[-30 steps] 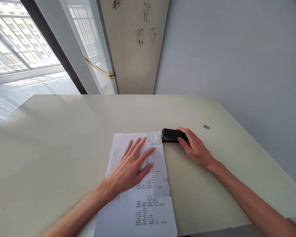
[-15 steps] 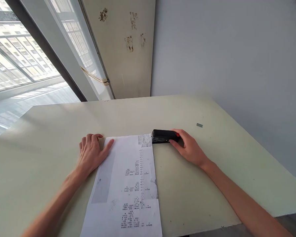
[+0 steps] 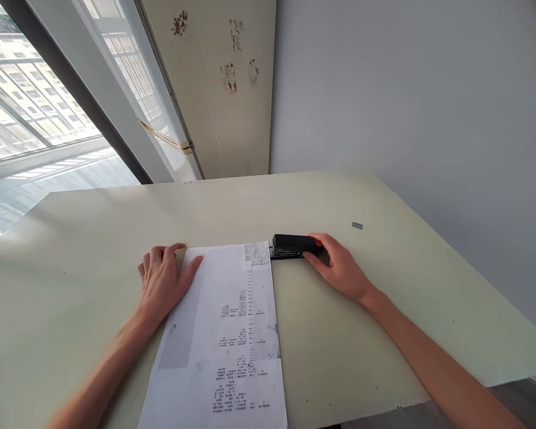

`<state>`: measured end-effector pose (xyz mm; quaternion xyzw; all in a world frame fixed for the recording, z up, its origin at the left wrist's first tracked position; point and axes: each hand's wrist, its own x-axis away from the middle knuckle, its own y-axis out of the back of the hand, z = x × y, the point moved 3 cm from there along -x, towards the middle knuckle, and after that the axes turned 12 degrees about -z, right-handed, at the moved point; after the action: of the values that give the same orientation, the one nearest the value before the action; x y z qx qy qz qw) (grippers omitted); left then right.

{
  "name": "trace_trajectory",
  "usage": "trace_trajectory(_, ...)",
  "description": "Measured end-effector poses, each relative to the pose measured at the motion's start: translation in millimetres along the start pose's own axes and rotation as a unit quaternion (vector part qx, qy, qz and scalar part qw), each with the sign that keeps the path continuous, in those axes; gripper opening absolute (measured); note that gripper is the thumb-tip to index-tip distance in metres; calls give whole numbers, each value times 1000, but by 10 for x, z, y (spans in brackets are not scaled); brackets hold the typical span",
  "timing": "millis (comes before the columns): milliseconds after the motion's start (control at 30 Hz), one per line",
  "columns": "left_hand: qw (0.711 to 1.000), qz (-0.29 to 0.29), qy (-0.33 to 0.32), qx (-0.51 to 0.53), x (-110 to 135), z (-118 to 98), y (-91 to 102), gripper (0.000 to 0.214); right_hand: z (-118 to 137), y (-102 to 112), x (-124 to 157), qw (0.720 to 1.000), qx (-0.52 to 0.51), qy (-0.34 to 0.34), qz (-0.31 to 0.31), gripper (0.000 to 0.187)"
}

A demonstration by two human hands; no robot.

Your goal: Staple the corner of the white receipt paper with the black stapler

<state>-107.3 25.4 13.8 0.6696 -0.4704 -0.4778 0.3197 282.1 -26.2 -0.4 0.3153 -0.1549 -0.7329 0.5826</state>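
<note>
A printed white sheet of paper [image 3: 214,333] lies lengthwise on the table in front of me. My left hand [image 3: 163,280] rests at its upper left corner, thumb laid on the paper and the other fingers spread and slightly bent on the tabletop beside the edge. At the upper right corner, a black stapler [image 3: 290,244] lies sideways with its nose at the paper's edge. My right hand [image 3: 337,265] is closed around the stapler's rear end, where a bit of red shows. Whether the base reaches under the paper, I cannot tell.
A small grey strip, perhaps a row of staples [image 3: 357,226], lies on the pale table [image 3: 384,333] beyond my right hand. Behind the table stand a grey wall [image 3: 384,89] and a stained cream panel [image 3: 232,131]. A window [image 3: 31,89] is at the left.
The view has shifted slightly, moving everything a little left in the picture. The stapler's nose sits marginally farther from the paper's edge. Both hands keep nearly the same pose.
</note>
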Motion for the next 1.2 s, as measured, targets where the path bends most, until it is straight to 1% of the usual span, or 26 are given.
trace_trajectory(200,1000,-8,1,2,-12,32,25,64,10,2,-3,1000,3,3,-1,36)
trace_trajectory(433,1000,-9,7,21,-22,61,7,54,-1,3,0,1000,8,-1,2,37)
trace_trajectory(533,998,-14,21,52,-34,61,58,49,-5,2,-4,1000,7,-1,-1,37)
trace_trajectory(600,995,-22,42,88,-36,29,142,47,0,1,-7,1000,0,-1,1,36)
trace_trajectory(633,992,-19,55,111,-33,1,195,45,2,0,-9,1000,-2,-2,2,36)
trace_trajectory(700,980,10,100,170,-16,-65,307,46,5,1,-11,1000,-2,-3,3,35)
trace_trajectory(767,958,47,162,230,15,-127,422,50,4,3,-13,1000,4,-3,2,35)
trace_trajectory(800,948,57,191,249,31,-147,479,52,2,5,-12,1000,7,-3,2,35)
trace_trajectory(867,938,44,227,260,55,-162,591,57,-4,5,-8,1000,8,-4,4,35)
trace_trajectory(967,935,12,238,261,78,-143,699,60,-8,7,10,1000,3,-8,5,41)
trace_trajectory(1067,921,-2,246,301,103,-150,727,59,18,17,31,1000,-14,0,-8,52)
trace_trajectory(1133,908,-9,245,339,110,-212,720,57,51,33,39,999,-31,7,-25,56)
trace_trajectory(1200,897,-2,235,374,96,-327,692,57,83,64,39,997,-51,6,-52,56)
